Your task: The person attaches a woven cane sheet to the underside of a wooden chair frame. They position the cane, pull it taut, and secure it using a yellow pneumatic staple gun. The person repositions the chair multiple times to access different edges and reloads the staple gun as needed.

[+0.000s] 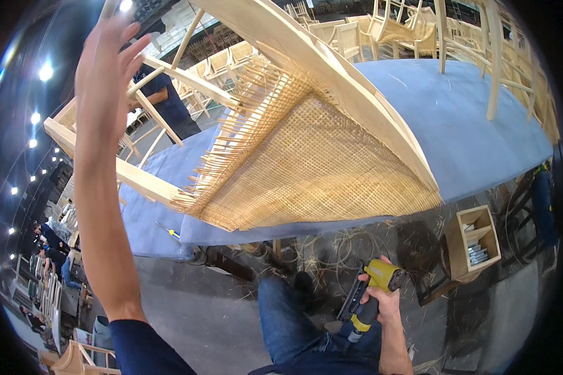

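Note:
A pale wooden chair frame (149, 182) lies tipped over on a blue-covered table (413, 94). A woven cane panel (313, 165) spans part of it, with loose strand ends fringing its left edge. My left hand (103, 75) is raised at the upper left beside the chair's legs, somewhat blurred, fingers apart and holding nothing. Low on the right, my right hand (388, 302) grips a yellow and black staple gun (383, 275) by its handle, in front of my legs and apart from the chair.
A screwdriver (172, 233) lies at the table's near left edge. Right of my legs stands an open wooden box (460, 253) holding staple strips. Another chair (493, 62) stands on the table's far right. Cane scraps litter the floor. A person (169, 103) works beyond the chair.

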`<state>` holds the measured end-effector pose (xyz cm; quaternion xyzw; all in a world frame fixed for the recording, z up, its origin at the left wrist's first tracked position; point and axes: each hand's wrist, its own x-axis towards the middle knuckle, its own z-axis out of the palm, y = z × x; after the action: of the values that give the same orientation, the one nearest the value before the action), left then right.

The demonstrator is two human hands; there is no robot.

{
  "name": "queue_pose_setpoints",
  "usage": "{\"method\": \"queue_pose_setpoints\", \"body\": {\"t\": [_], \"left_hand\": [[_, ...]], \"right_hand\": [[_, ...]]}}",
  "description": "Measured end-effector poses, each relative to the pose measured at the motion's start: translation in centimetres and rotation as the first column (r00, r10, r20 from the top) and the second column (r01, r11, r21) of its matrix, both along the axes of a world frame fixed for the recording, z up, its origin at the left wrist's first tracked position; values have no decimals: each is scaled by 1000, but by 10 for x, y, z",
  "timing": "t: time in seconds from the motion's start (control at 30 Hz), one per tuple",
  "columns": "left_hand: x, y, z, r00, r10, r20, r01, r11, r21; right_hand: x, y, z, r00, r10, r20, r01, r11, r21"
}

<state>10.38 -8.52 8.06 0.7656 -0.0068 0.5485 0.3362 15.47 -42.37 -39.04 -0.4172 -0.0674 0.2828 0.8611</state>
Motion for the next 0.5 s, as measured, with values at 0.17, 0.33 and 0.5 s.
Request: {"method": "queue_pose_setpoints", "body": {"t": [0.17, 0.33, 0.5], "left_hand": [[78, -42, 28, 999, -41, 30, 46, 981, -188], [125, -34, 30, 955, -25, 294, -3, 996, 95], [105, 14, 38, 994, 87, 61, -100, 965, 242]], "right_hand": [[-12, 0, 36, 996, 36, 84, -43, 995, 84], [-6, -5, 60, 977, -46, 208, 20, 992, 124], [6, -25, 116, 919, -50, 391, -14, 987, 159]]}}
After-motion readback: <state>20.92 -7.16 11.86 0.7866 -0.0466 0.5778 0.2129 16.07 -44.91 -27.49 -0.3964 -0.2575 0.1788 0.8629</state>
